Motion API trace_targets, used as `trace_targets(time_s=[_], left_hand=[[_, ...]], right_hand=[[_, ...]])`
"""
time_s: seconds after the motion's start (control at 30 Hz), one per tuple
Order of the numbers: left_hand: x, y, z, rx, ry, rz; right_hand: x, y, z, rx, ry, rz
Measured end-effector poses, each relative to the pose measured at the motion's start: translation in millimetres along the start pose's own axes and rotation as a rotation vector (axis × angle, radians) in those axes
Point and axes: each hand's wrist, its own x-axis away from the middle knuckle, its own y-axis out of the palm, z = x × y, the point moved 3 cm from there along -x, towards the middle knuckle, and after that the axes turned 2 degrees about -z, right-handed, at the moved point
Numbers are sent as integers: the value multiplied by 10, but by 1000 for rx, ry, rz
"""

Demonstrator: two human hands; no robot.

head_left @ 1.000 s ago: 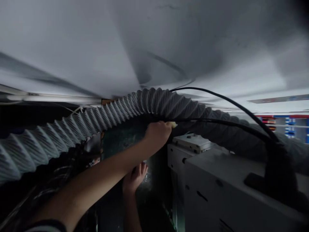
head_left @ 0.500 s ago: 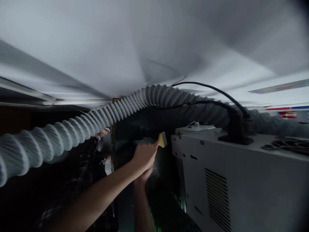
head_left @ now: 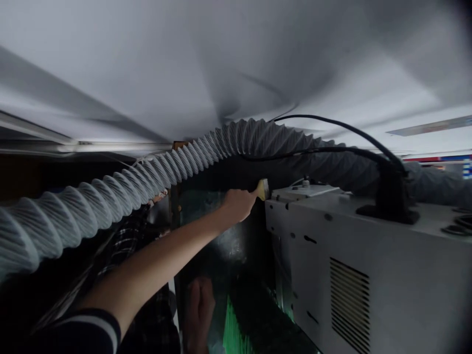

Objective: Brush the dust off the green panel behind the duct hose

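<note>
Step in hand: it seems to be wiping of the dark glass panel [head_left: 221,246], now near its upper edge, close under the ribbed hose [head_left: 147,179].
Left hand [head_left: 238,204]: stretched far forward and closed around a small yellow sponge [head_left: 263,189]; only the tip of the sponge shows past the fingers.
Right hand [head_left: 199,307]: low and dim, lying flat and spread against the panel, holding nothing as far as I can tell.
Place of the sponge: at the front of the left hand, well above the right hand, just beside the corner of the grey machine box [head_left: 368,265].
Next move, as judgement: the sponge must stay pressed flat on the panel, with care not to hit the box corner or the black cable [head_left: 332,125] above.
</note>
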Motion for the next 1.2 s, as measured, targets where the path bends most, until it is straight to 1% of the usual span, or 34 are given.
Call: trace_targets(time_s=[0.13, 0.2, 0.23, 0.27, 0.37, 0.4, 0.43, 0.53, 0.57, 0.6, 0.63, 0.7, 0.77, 0.8, 0.87, 0.9, 0.97, 1.03, 1.07, 1.13, 1.2], left_hand=[[194, 118, 54, -29, -15, 88], [231, 173, 88, -23, -33, 128], [242, 209, 104, -11, -59, 140], [249, 246, 121, 8, -90, 149], [266, 324, 169, 86, -180, 167], [271, 322, 175, 115, -197, 177], [280, 302, 172, 140, -213, 196], [332, 162, 103, 167, -239, 281], [354, 111, 70, 160, -235, 302], [373, 67, 38, 148, -223, 308], [386, 35, 11, 139, -194, 294], [386, 10, -23, 168, -97, 208], [369, 5, -38, 211, 8, 116], [366, 0, -41, 226, 56, 90], [403, -12, -39, 250, 137, 100], [452, -6, -33, 268, 173, 121], [612, 59, -22, 320, 203, 180], [832, 227, -27, 339, 166, 226], [950, 347, -35, 330, 141, 234], [1176, 632, -57, 297, 143, 203], [1363, 890, -97, 259, 173, 188]], right_hand=[[-29, -86, -112, 0, 10, 8], [-106, -133, -169, -31, 44, -9], [-175, -173, -201, -58, 73, 9], [-266, -228, -237, -91, 105, 57], [-654, -452, -399, -242, 179, 313], [-808, -521, -469, -320, 190, 373], [-967, -579, -544, -421, 198, 397], [-1404, -701, -800, -726, 181, 340], [-1521, -737, -888, -778, 165, 315], [-1627, -770, -973, -783, 148, 290], [-1723, -799, -1053, -739, 130, 259], [-1901, -844, -1175, -562, 109, 206], [-2070, -878, -1239, -392, 103, 176], [-2152, -893, -1258, -333, 92, 166], [-2304, -915, -1303, -228, 31, 124], [-2370, -922, -1342, -147, -26, 92], [-2463, -943, -1450, 111, -172, 69], [-2483, -956, -1549, 398, -265, 74], [-2456, -958, -1574, 514, -269, 70], [-2312, -944, -1543, 664, -189, 37], [-2045, -911, -1410, 743, -55, 24]])
